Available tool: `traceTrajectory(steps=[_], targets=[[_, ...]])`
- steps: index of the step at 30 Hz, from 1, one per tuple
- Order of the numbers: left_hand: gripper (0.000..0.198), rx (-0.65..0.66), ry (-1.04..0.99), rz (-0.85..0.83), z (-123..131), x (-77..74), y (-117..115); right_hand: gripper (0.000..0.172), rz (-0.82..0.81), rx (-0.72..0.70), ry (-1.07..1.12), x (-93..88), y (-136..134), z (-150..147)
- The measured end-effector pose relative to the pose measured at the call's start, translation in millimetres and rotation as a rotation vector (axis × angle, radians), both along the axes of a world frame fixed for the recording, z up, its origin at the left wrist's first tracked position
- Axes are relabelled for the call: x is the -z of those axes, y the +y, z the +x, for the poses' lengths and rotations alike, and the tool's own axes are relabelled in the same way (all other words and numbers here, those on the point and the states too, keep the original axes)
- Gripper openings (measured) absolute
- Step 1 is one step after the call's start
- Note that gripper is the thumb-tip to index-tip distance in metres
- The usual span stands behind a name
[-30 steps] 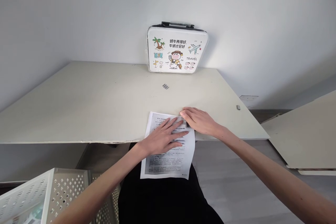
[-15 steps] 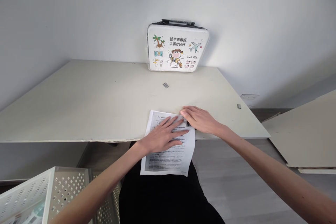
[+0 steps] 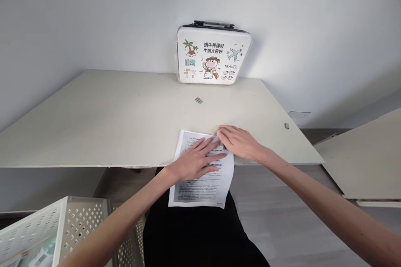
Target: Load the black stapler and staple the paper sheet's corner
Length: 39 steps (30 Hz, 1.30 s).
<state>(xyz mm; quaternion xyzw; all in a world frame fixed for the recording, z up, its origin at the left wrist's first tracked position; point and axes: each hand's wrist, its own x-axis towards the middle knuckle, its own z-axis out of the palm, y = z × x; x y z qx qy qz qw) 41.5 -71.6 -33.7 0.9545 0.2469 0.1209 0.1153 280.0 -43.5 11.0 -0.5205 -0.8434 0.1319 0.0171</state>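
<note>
A printed sheet of paper (image 3: 203,194) lies at the table's front edge, its lower half hanging over toward my lap. My left hand (image 3: 197,160) rests flat on it, palm down with fingers spread. At the sheet's upper right edge, my right hand (image 3: 236,139) is curled over a small dark and clear object (image 3: 223,146). Most of that object is hidden under the fingers, so its kind cannot be made out. Several short grey strips (image 3: 199,100), resembling staple strips, lie side by side farther back on the table.
A white case with cartoon prints (image 3: 214,56) leans against the wall at the back of the table (image 3: 94,125). Near the right edge sits a small grey block (image 3: 286,125). Below left stands a white perforated basket (image 3: 84,221) with things inside. Another pale surface (image 3: 363,158) is at right.
Both hands and the paper keep the same places on the table. Only the camera's view has shifted slightly.
</note>
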Motion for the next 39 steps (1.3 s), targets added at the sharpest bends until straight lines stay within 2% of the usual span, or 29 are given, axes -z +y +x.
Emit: traceTrajectory(steps=[7,13,17,22,25,28,31,35,39], targets=[[0.055,-0.003,0.004,-0.023,0.3,0.1,-0.8,0.051,0.054,0.027,0.016,6.4,-1.2,-3.4],[0.056,-0.027,-0.033,-0.004,-0.5,1.1,-1.9,0.053,0.182,0.059,-0.121,15.0,-6.4,-17.2],[0.056,-0.028,-0.023,0.001,-1.4,-1.2,-3.6,0.052,0.193,0.055,-0.136,15.2,-4.3,-20.8],[0.056,-0.025,0.014,-0.012,-4.5,-4.6,-4.8,0.055,0.002,0.070,0.178,-1.6,-2.9,-2.5],[0.056,-0.026,0.028,-0.014,-9.5,-5.6,-4.6,0.053,-0.031,0.042,0.336,-5.4,-9.6,17.0],[0.057,-0.033,0.026,-0.005,-16.4,-6.3,-3.6,0.042,0.007,-0.052,0.345,5.1,-17.3,38.2],[0.057,-0.043,0.044,-0.005,-22.7,-7.8,-1.9,0.039,0.074,-0.046,0.328,24.4,-21.2,58.1],[0.057,-0.082,0.074,-0.026,-28.6,-10.3,0.7,0.037,0.083,0.088,0.385,45.9,-22.1,79.8],[0.057,-0.107,0.071,-0.022,-32.5,-10.7,3.2,0.040,0.135,0.287,0.453,55.3,-21.8,97.0]])
